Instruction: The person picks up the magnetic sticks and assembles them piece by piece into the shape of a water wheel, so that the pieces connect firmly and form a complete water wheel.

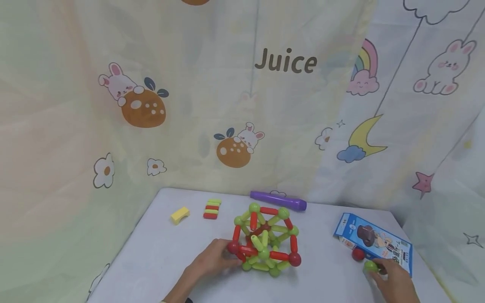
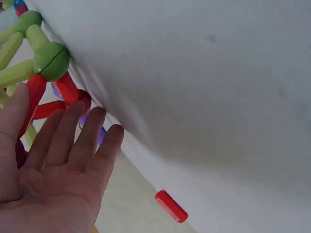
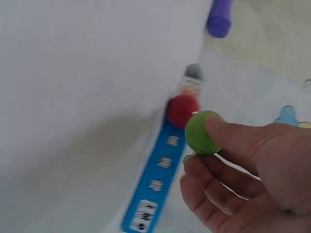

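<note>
In the head view a structure of green and red rods and balls (image 1: 264, 254) stands at the middle of the table. My left hand (image 1: 214, 261) is at its left side, by a red ball (image 1: 233, 247). The left wrist view shows that hand (image 2: 63, 170) with fingers fairly straight and its thumb against a red rod (image 2: 35, 94). To the right, my right hand (image 1: 395, 281) pinches a green ball (image 1: 371, 266). In the right wrist view the thumb presses this green ball (image 3: 201, 133), close to a red ball (image 3: 182, 110) beside the blue box (image 3: 158, 170).
The blue box (image 1: 379, 242) lies at the table's right. Behind the structure is a purple tube (image 1: 278, 200). A yellow arched block (image 1: 179, 215) and several short green and red rods (image 1: 211, 209) lie at the back left. A printed curtain (image 1: 189, 126) hangs behind the table.
</note>
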Demonstrator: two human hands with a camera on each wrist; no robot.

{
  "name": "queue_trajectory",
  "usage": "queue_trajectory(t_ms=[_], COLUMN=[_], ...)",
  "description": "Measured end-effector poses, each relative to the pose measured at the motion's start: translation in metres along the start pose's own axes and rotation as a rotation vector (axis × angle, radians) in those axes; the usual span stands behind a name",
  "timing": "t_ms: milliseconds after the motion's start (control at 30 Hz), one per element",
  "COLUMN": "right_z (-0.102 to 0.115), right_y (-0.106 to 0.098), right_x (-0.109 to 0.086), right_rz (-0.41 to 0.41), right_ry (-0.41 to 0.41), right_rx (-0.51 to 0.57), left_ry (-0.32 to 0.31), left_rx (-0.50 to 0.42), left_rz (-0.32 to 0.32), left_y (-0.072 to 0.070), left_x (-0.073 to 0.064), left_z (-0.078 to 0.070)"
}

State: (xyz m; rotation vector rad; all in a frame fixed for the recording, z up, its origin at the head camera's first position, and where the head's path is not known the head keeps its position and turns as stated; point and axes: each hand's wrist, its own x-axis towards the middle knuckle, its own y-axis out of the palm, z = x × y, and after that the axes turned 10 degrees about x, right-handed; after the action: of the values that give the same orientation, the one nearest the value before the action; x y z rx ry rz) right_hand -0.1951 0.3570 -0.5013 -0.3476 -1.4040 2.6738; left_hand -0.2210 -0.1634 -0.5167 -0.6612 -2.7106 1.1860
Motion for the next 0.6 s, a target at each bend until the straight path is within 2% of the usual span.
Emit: queue_trajectory(t_ms=[100,300,367,467,600], right_z=[0.017,0.072,0.095,0.129,0.165], right_y=[-0.003,-0.006,-0.003,0.004,0.016], right_x=[-0.012,-0.048,-0.06,-0.075,-0.087], right_rz=[-0.082,-0.32,-0.363,-0.345,-0.27], right_ry=[-0.073,-0.365,-0.451,-0.54,-0.657], right_rx=[0.017,0.097,0.135,0.207,0.293], left_ry=[0.022,0.002,-0.012,-0.031,-0.032], left_rx=[-0.043,-0.132,-0.164,-0.214,-0.238], left_rz=[-0.008,0.004,0.0,-0.036,-0.124], left_y=[0.0,0.0,-0.001,-0.004,-0.012], left_x=[-0.001,-0.004,-0.005,-0.007,-0.01], left_z=[0.0,-0.002,-0.003,-0.005,-0.011])
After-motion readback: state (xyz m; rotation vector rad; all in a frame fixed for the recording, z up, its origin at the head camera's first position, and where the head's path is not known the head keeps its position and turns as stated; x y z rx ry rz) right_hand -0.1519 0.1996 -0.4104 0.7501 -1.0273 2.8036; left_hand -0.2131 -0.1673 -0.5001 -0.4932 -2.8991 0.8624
